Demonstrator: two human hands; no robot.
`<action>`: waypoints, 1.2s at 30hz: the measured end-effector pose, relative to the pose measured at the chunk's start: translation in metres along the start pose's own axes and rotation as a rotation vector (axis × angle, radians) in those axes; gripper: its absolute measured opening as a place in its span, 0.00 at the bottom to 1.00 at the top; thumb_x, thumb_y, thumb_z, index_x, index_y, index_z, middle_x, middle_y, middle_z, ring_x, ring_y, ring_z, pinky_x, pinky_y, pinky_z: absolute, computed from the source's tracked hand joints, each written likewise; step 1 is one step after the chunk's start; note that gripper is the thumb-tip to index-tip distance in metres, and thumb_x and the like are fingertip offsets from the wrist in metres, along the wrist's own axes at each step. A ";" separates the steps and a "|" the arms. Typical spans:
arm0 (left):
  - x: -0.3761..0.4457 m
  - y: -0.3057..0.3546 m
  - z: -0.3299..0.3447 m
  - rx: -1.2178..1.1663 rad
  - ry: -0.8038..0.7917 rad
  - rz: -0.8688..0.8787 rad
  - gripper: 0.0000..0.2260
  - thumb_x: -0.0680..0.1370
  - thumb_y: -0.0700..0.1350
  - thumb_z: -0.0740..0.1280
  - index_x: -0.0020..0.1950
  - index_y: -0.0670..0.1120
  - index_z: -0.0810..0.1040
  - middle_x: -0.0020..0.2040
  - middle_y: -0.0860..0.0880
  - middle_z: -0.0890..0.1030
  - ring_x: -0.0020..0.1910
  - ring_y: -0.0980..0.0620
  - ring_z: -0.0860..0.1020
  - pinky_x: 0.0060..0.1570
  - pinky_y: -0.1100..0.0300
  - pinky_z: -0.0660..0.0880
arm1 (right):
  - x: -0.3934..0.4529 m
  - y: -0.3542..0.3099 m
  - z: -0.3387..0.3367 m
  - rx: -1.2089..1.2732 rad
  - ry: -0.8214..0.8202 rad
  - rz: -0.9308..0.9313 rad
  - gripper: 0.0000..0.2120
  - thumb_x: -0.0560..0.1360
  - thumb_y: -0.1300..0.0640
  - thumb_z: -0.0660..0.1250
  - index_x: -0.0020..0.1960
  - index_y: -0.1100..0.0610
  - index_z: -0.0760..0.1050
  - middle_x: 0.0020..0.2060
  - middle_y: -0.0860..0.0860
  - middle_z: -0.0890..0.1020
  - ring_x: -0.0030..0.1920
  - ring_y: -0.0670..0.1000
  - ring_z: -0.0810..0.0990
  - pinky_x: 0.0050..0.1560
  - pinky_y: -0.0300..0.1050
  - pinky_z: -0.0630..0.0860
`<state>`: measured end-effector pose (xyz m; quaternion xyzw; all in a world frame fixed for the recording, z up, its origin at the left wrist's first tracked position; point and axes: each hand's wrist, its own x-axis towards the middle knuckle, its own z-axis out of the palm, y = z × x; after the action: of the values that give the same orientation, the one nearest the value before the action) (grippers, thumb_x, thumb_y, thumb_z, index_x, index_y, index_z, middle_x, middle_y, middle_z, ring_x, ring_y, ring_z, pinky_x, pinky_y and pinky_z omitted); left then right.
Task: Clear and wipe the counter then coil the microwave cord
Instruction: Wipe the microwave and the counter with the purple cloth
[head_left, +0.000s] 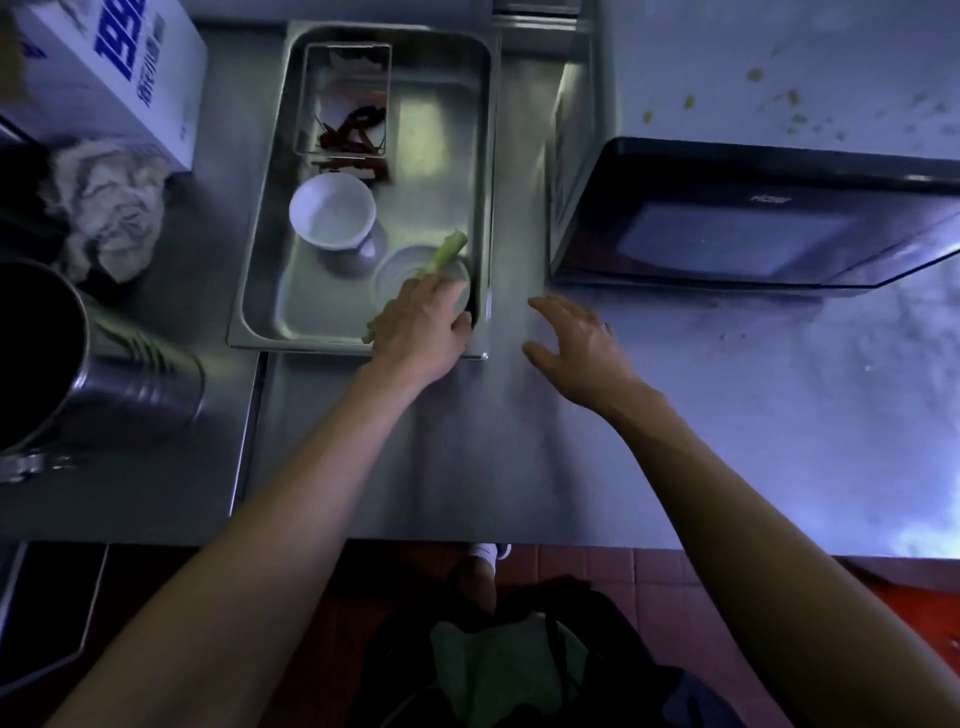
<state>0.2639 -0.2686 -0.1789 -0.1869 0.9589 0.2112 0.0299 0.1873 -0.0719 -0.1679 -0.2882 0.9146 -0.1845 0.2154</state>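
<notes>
A steel tray (265, 249) sits on the steel counter (467, 441) left of the microwave (753, 218). Inside the tray are a white cup (332, 210), a small clear box of dried red chillies (348, 104) and a round lid or plate (410, 270). My left hand (421, 327) is at the tray's near right corner, fingers curled around a green vegetable stalk (449, 252) that points up over the plate. My right hand (576, 338) hovers open above the counter, fingers spread, between the tray and the microwave. No cord is visible.
A crumpled cloth (109, 213) lies at the left beside a white carton with blue print (119, 67). A large steel pot (78, 374) stands at the near left. Green scraps dot the microwave's top (779, 78). Smears mark the counter at right.
</notes>
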 end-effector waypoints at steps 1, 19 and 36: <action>-0.005 0.010 0.000 -0.016 0.019 0.019 0.17 0.78 0.47 0.66 0.66 0.48 0.76 0.65 0.45 0.77 0.63 0.40 0.74 0.57 0.47 0.74 | -0.007 0.007 -0.005 -0.009 -0.003 -0.003 0.29 0.79 0.49 0.66 0.77 0.52 0.63 0.75 0.53 0.68 0.73 0.60 0.67 0.72 0.56 0.65; -0.114 0.334 0.071 0.095 -0.103 0.468 0.21 0.81 0.52 0.63 0.74 0.51 0.70 0.72 0.50 0.72 0.70 0.46 0.69 0.65 0.51 0.70 | -0.285 0.232 -0.122 -0.029 0.239 0.240 0.30 0.80 0.44 0.64 0.78 0.51 0.61 0.75 0.52 0.68 0.73 0.58 0.67 0.70 0.57 0.67; -0.164 0.602 0.203 0.252 -0.385 0.979 0.21 0.81 0.55 0.60 0.74 0.53 0.69 0.72 0.50 0.73 0.69 0.45 0.73 0.63 0.48 0.72 | -0.492 0.409 -0.135 0.157 0.497 0.782 0.29 0.78 0.46 0.67 0.76 0.52 0.66 0.72 0.52 0.72 0.73 0.58 0.67 0.68 0.61 0.69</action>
<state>0.1885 0.3787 -0.1038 0.3290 0.9290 0.1141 0.1251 0.3011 0.5685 -0.1018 0.1478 0.9617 -0.2215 0.0643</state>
